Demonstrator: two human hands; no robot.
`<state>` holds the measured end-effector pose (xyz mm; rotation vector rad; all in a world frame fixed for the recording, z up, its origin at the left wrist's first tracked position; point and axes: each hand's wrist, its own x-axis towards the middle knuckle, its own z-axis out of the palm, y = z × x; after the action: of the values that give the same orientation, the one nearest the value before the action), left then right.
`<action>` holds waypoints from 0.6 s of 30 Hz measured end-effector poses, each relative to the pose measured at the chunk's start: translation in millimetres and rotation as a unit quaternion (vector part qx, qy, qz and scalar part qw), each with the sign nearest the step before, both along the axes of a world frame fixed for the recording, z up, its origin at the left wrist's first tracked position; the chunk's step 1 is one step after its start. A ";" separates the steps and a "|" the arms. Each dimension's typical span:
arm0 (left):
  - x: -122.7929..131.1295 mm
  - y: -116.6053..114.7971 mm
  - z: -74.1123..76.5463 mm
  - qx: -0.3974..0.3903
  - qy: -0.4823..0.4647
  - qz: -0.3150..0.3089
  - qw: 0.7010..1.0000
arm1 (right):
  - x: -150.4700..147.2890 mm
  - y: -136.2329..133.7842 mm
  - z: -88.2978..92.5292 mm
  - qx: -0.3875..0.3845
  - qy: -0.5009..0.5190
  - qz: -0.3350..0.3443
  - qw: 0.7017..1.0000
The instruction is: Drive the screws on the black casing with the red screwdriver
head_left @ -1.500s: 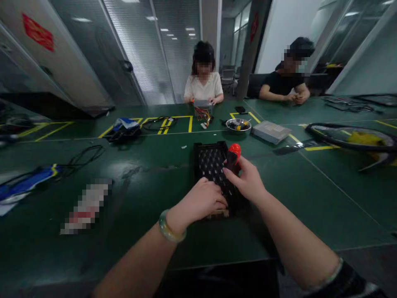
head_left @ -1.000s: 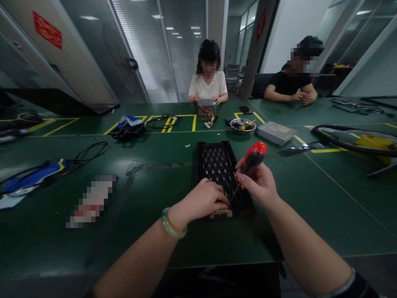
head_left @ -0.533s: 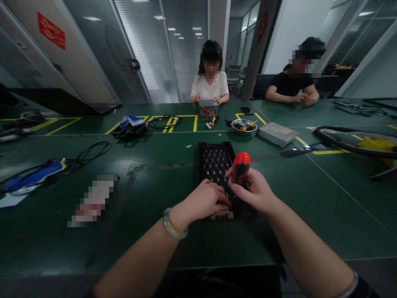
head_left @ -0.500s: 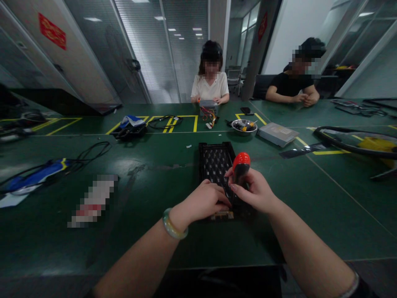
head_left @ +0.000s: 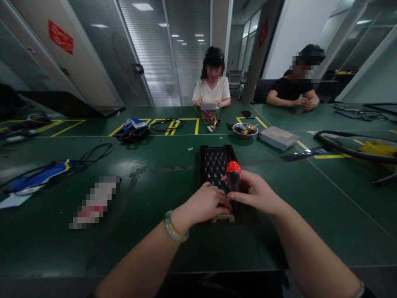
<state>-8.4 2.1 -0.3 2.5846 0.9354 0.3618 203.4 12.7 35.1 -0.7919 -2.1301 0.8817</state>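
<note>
My right hand (head_left: pixel 254 191) grips a screwdriver (head_left: pixel 233 169) by its red-and-black handle, which stands nearly upright with the red end on top. Its tip is hidden by my fingers. Below it lies a black, rectangular plastic frame (head_left: pixel 217 162) with a dimpled, honeycomb-like inside. My left hand (head_left: pixel 207 203) rests over the near end of that frame, fingers bent down and closed close to the screwdriver's shaft; what they pinch, if anything, is hidden. A strip of circuit board (head_left: pixel 223 217) shows at the frame's near edge, just below my left fingertips.
Beyond the frame are a metal bowl (head_left: pixel 245 130) of small parts, a flat grey metal box (head_left: pixel 279 138) and a black tray (head_left: pixel 132 133). Blue tools with cables (head_left: pixel 43 176) lie left. Two people sit across the table, one handling a grey box with coloured wires (head_left: pixel 210 110).
The screwdriver's handle has shifted left and slightly down, now more upright. My right fingers around it have opened out a little. My left hand stays in nearly the same place.
</note>
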 end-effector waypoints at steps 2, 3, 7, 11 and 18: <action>-0.1 -0.2 0.1 -0.001 0.000 -0.001 1.000 | 1.3 0.1 -1.1 0.006 0.018 -0.006 1.000; -0.2 -0.2 0.1 0.001 0.001 -0.002 1.000 | 2.1 -0.1 -2.2 0.002 0.035 -0.012 0.999; -0.3 0.0 0.0 0.005 0.007 -0.008 1.000 | 5.8 -0.6 -7.9 -0.019 0.100 -0.036 0.994; 0.0 -0.2 0.0 0.008 0.014 -0.002 1.000 | 6.6 -0.2 -11.2 -0.013 0.112 -0.032 0.993; 0.1 -0.2 0.3 0.002 0.013 -0.003 1.000 | 4.1 -0.9 -11.2 0.007 0.072 -0.012 0.997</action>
<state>-8.3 1.9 0.0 2.6009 0.9362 0.3303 207.6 11.8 23.9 -0.7246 -1.9951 0.8835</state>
